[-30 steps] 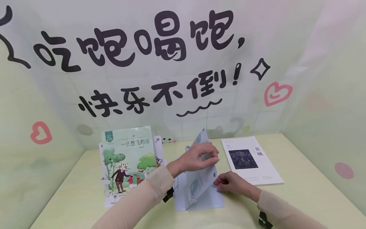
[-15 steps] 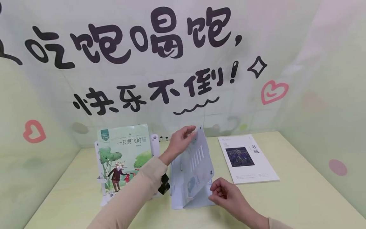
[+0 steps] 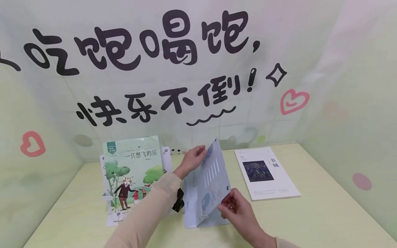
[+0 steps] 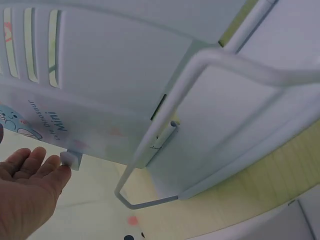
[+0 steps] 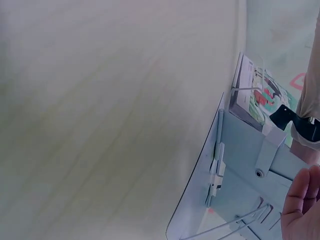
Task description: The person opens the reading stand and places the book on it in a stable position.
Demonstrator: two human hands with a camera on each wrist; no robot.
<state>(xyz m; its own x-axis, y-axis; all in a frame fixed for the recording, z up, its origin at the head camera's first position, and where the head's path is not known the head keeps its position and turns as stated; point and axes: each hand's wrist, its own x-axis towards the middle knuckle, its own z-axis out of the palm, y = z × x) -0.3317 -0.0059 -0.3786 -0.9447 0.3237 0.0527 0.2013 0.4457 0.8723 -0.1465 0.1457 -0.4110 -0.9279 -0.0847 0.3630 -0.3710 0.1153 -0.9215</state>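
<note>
A pale blue folding book stand (image 3: 217,172) with slots and a dinosaur print stands turned sideways mid-table, its plate raised at a slant above the base. My left hand (image 3: 193,159) is at the plate's far edge. In the left wrist view its loosely bent fingers (image 4: 37,165) lie beside a small clip (image 4: 72,159), and a bent wire leg (image 4: 170,100) spans the back. At the plate's near right corner, my right hand (image 3: 240,212) holds the edge between thumb and fingers. Only part of that hand (image 5: 302,202) shows in the right wrist view.
Left of my left arm, a green picture book (image 3: 133,172) rests upright on another white stand (image 3: 166,159). A white-covered book (image 3: 268,186) lies flat on the table (image 3: 310,220) to the right. A printed cloth wall (image 3: 130,79) rises behind.
My left hand has shifted from in front of the plate to its far edge. My right hand came away from the stand's base and now holds the plate's near corner.
</note>
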